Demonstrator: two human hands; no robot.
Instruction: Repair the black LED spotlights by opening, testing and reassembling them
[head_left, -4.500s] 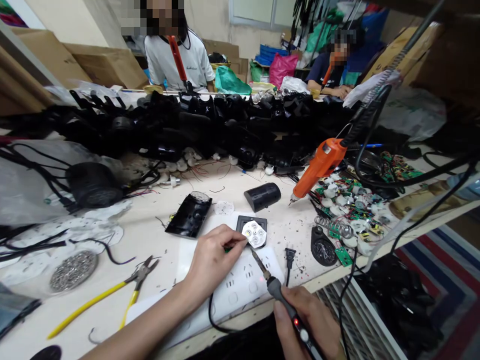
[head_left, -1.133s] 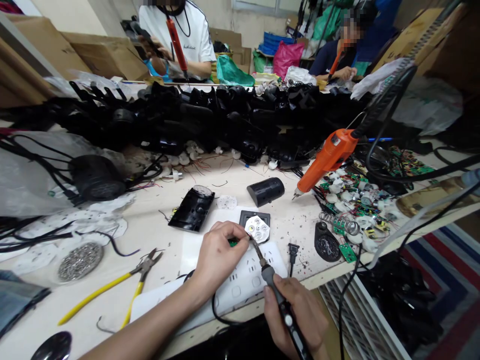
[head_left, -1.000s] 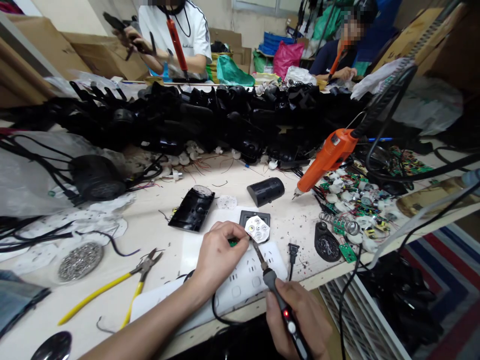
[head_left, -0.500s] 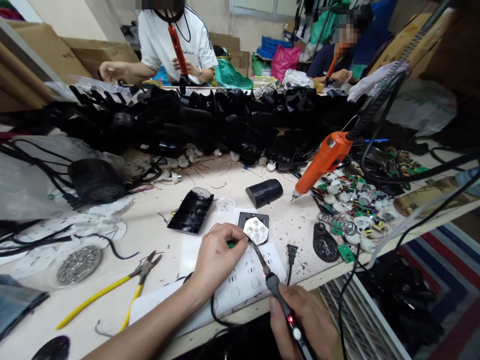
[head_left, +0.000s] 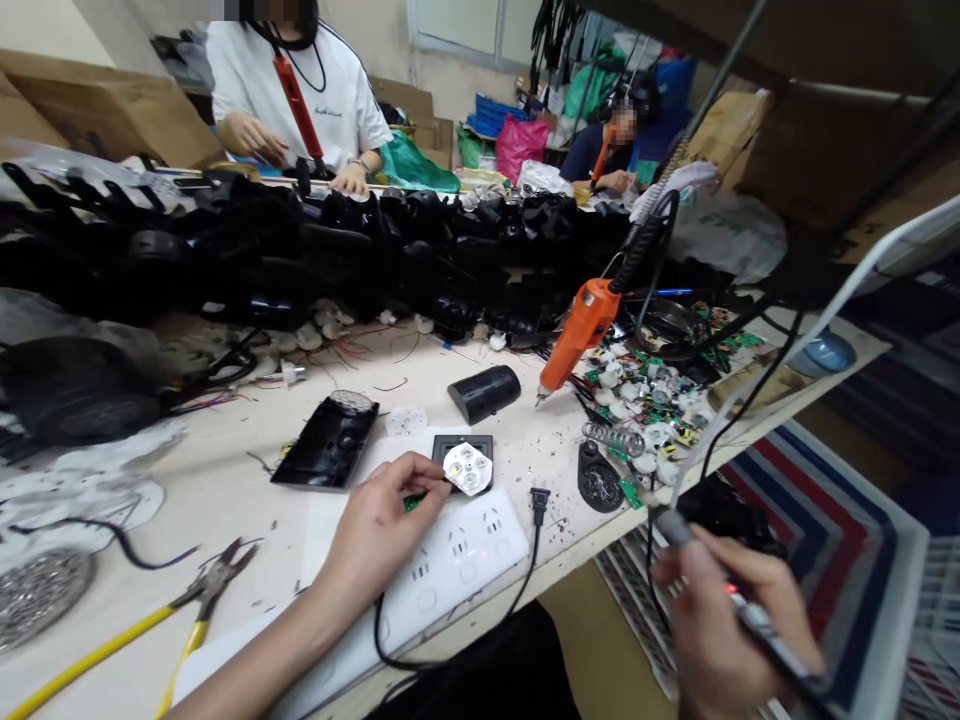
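My left hand [head_left: 394,510] is closed at the fingertips on the left edge of a small white LED board [head_left: 469,469], which lies tilted over a black square frame [head_left: 484,443]. A bit of green board [head_left: 411,502] shows under the fingers. Off to the right, beyond the table's edge, my right hand [head_left: 735,620] is wrapped round a soldering iron [head_left: 757,618] with a red light on its handle. The iron's tip is blurred. Just below the LED board lies a white power strip [head_left: 480,550].
An orange electric screwdriver [head_left: 577,335] hangs above the table, beside a heap of small boards [head_left: 660,400]. Yellow-handled cutters [head_left: 199,600] lie at the left. Black housings [head_left: 330,440] [head_left: 485,393] lie behind. Two people sit across the table.
My right hand has carried the soldering iron away from the LED board to the right. My left hand remains at the board. The view has swung right.
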